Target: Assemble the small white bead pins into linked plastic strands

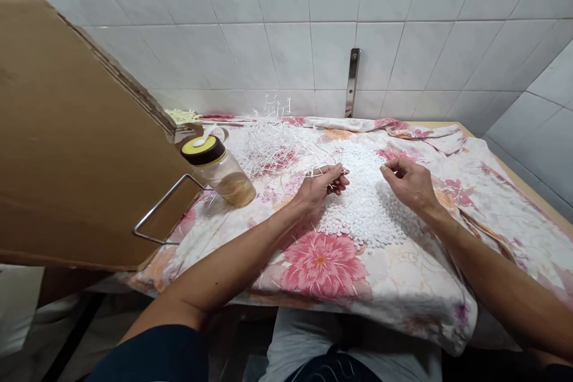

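A spread of small white beads (367, 209) lies on the flowered cloth (403, 274). At its left edge my left hand (321, 185) is closed on thin white strands, whose ends stick out around the fingertips. My right hand (409, 182) hovers at the right side of the beads, thumb and fingertips pinched together; whatever they hold, if anything, is too small to make out. Behind and left of my left hand sits a loose tangle of white strands (273, 146), some with little branched tips.
A clear bottle (233, 182) with a yellow and black lid and brownish liquid stands at the left. Beside it are a bent metal rod (156, 206) and a large cardboard sheet (80, 131). A metal bracket (353, 83) is on the tiled wall behind.
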Demonstrator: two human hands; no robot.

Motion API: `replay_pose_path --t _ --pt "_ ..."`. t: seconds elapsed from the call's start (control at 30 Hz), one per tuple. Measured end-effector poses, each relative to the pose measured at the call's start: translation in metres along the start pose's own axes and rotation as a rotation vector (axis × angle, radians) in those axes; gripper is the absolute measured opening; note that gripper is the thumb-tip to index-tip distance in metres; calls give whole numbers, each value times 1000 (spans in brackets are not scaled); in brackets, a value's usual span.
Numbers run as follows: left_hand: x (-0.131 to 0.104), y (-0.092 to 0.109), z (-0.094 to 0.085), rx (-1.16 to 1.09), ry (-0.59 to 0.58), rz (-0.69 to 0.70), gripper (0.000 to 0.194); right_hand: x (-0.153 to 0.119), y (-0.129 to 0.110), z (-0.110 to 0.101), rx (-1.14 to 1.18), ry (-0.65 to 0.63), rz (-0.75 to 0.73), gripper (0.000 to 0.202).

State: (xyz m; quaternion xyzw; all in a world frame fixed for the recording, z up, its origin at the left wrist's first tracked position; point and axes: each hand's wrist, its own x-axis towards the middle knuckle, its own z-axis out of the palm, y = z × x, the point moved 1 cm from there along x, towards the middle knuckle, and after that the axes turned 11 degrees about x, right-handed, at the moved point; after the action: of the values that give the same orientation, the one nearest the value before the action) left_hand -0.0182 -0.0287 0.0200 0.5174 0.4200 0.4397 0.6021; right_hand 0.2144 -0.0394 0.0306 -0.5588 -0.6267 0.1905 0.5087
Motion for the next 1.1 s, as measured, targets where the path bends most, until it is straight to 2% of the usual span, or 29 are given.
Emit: replay_pose_path --t 0.2,0.33,0.67,0.9,1.1 --pt "4 0 -3 -134 18 -140 29 -4 4 3 -53 -44 -129 24" --pt "6 0 -3 -160 31 -197 32 -7 -1 3 -81 -47 -195 22" --pt "7 -6 -3 -160 -58 -166 50 -15 9 7 -149 -119 -269 20" --pt "4 -10 -1 -150 -122 -104 51 -13 5 1 -215 -32 -308 20" --pt "5 -17 1 -163 -156 -138 50 -2 21 -3 -269 61 -237 18"
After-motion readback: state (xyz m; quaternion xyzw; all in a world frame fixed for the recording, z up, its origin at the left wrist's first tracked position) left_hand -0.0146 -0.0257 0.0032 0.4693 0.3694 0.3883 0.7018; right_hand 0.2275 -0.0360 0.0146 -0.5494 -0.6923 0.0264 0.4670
